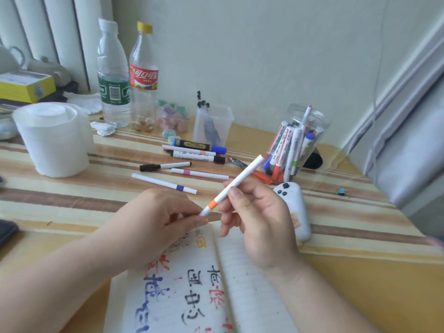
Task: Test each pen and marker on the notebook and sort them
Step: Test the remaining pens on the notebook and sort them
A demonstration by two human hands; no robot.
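notebook lies open below as right hand grips the orange pen and left hand pinches its cap, seemingly uncapping; next, a straight pull, then a scribble.

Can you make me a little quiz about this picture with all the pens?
1. True or false: the right hand holds the orange-banded pen.
2. Which colour is the band on the loose pen lying nearest the left hand? A purple, B green, C yellow.
3. Fill the gap: ___ plastic bottles stand near the wall.
Key: 1 true; 2 A; 3 two.
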